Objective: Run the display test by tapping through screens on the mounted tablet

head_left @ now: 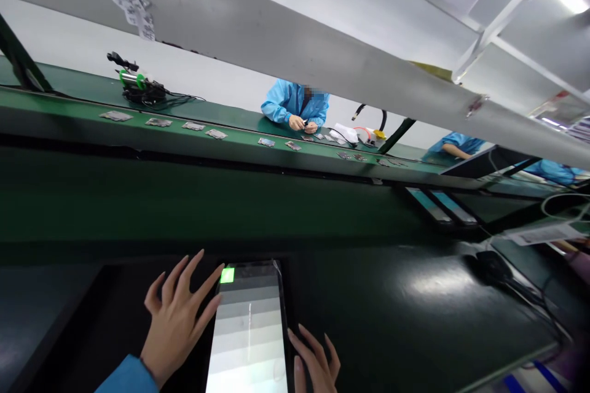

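A flat rectangular tablet [249,331] with a thin dark bezel lies on the dark, glossy table [415,319], at the near edge between the two hands. Its smooth glass screen is lit with horizontal grey bands that run from dark at the top to near white at the bottom, and a small bright green square sits in the upper left corner.

The left hand [177,319] lies flat just beside the tablet's left edge, fingers long and fanned wide, its fingertips touching the bezel near the green square; it grips nothing. A blue sleeve covers the wrist. The right hand [316,362] sits at the tablet's lower right edge, fingers loosely spread and pointing up, empty; whether it touches the bezel cannot be told.
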Motion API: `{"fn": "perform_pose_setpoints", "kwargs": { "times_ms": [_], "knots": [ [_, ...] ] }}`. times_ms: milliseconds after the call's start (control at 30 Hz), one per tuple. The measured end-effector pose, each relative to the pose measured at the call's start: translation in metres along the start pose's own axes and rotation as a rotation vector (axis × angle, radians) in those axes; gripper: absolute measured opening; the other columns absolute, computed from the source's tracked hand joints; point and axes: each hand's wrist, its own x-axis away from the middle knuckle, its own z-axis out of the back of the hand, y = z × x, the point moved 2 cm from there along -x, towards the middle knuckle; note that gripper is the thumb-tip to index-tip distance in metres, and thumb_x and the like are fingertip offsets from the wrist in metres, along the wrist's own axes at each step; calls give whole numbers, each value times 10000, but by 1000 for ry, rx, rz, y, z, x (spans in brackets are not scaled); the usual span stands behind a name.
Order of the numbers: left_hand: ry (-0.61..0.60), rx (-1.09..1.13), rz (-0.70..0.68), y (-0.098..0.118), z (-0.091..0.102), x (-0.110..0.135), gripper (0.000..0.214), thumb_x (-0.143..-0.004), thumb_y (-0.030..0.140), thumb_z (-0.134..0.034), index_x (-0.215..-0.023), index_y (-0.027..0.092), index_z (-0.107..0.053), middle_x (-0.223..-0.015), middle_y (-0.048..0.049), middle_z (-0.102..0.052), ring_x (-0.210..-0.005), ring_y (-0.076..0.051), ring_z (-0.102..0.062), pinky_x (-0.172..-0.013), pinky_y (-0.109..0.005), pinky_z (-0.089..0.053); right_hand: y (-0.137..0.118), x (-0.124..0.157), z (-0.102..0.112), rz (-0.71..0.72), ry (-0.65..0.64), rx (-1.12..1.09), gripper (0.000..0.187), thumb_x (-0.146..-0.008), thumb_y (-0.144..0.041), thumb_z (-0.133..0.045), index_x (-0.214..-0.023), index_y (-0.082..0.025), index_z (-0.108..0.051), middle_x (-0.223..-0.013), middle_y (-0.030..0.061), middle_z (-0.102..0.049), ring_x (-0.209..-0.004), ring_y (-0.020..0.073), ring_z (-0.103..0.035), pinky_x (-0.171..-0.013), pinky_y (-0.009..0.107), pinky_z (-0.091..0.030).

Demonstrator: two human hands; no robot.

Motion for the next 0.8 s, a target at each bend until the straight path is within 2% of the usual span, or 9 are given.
{"fn": "perform_pose_setpoints", "kwargs": {
  "times_ms": [100,200,267,367,500,567,633,800],
  "knots": [
    [-85,59,3,-11,-9,1,387,-946,401,-350,-1313,358,-461,-1430,-61,-406,-1322,-295,-351,-1012,-557,-310,-7,-14,-3,3,-88,-55,286,-994,-381,-368,-1142,-309,-602,-1140,-21,-654,-1099,232,-591,-1017,478,-310],
    [-174,122,-18,-20,-25,2,408,-949,436,-330,-1302,291,-475,-1309,-61,-536,-1213,-240,-492,-927,-437,-453,-12,-23,-9,5,-166,-71,299,-999,-392,-343,-1145,-326,-595,-1156,-34,-644,-1135,217,-565,-1041,472,-301],
    [-190,134,1,-21,-32,1,423,-950,448,-317,-1273,244,-499,-1272,-75,-552,-1124,-214,-561,-872,-378,-499,-13,-26,-12,5,-188,-62,293,-996,-399,-349,-1139,-330,-595,-1161,-36,-640,-1153,220,-551,-1046,475,-301],
    [-212,133,58,-20,-35,-8,422,-944,463,-322,-1205,218,-546,-1228,-99,-533,-1071,-232,-580,-836,-388,-511,-14,-27,-13,-2,-238,-44,278,-991,-403,-366,-1176,-337,-563,-1181,-43,-628,-1194,221,-518,-1063,467,-264],
    [-252,153,102,-21,-36,-23,429,-932,503,-327,-1071,211,-609,-1108,-93,-526,-959,-227,-593,-778,-393,-506,-18,-28,-12,164,-384,-50,328,-973,-289,-399,-1275,-383,-482,-1221,-87,-611,-1183,180,-531,-1104,399,-148],
    [-265,172,115,-23,-38,-28,429,-927,519,-335,-1020,210,-618,-1060,-76,-524,-903,-202,-596,-757,-364,-504,-21,-28,-13,175,-367,-75,344,-970,-264,-375,-1263,-401,-491,-1191,-92,-629,-1130,167,-571,-1117,398,-107],
    [-270,185,129,-24,-39,-31,412,-921,521,-353,-1000,210,-612,-1044,-65,-513,-883,-191,-595,-744,-344,-500,-24,-27,-14,118,-288,-99,336,-981,-280,-328,-1224,-405,-524,-1147,-86,-652,-1097,173,-593,-1119,432,-100],
    [-265,178,182,-21,-40,-30,358,-910,505,-391,-985,224,-599,-1064,-63,-490,-860,-206,-599,-743,-364,-485,-29,-26,-16,81,-221,-111,333,-998,-335,-297,-1182,-403,-565,-1144,-76,-654,-1087,185,-600,-1109,447,-116]
  ]
}}
